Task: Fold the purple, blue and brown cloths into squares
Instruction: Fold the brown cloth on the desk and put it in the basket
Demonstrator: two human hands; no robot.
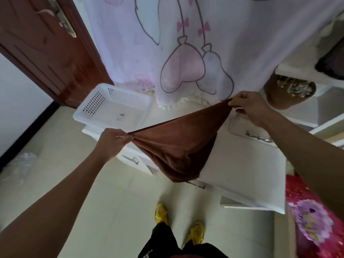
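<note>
White table point(242, 164) | brown cloth point(178, 146) axis lower-left to upper-right | left hand point(111, 140), right hand point(249, 107) pinch ends

Basket point(93, 104) on table point(242, 164), far left; cloth point(178, 144) between left hand point(111, 140), right hand point(249, 105).

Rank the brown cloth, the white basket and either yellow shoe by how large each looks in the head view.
Largest: brown cloth, though it is held up nearer the camera than the basket, so its true size is unsure.
Next: white basket.
Smallest: yellow shoe, clearly. The two shoes look alike.
</note>
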